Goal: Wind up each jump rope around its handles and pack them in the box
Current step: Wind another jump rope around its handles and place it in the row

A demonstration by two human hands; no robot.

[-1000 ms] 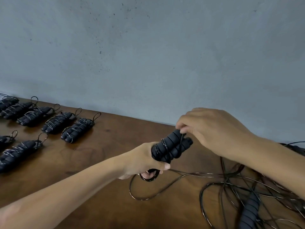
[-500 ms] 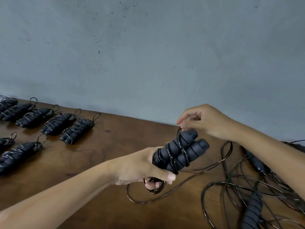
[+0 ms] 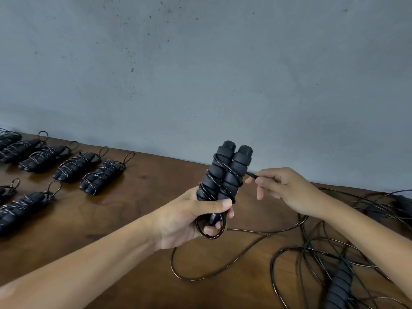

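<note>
My left hand (image 3: 189, 214) grips the lower end of two black foam jump-rope handles (image 3: 225, 172), held together and nearly upright above the wooden table (image 3: 145, 197). A few turns of thin black cord wrap around them. My right hand (image 3: 283, 189) pinches the cord (image 3: 252, 174) just right of the handles. The loose remainder of that cord (image 3: 223, 273) trails down in a loop onto the table. No box is in view.
Several wound jump ropes (image 3: 102, 175) lie in two rows at the left of the table. A tangle of loose cords (image 3: 334, 248) with another foam handle (image 3: 338, 286) lies at the right. A grey wall (image 3: 200, 74) runs along the table's far edge.
My left hand has tilted the handles from slanting to nearly upright. My right hand has come from above the handle tips down to their right side, drawing the cord round.
</note>
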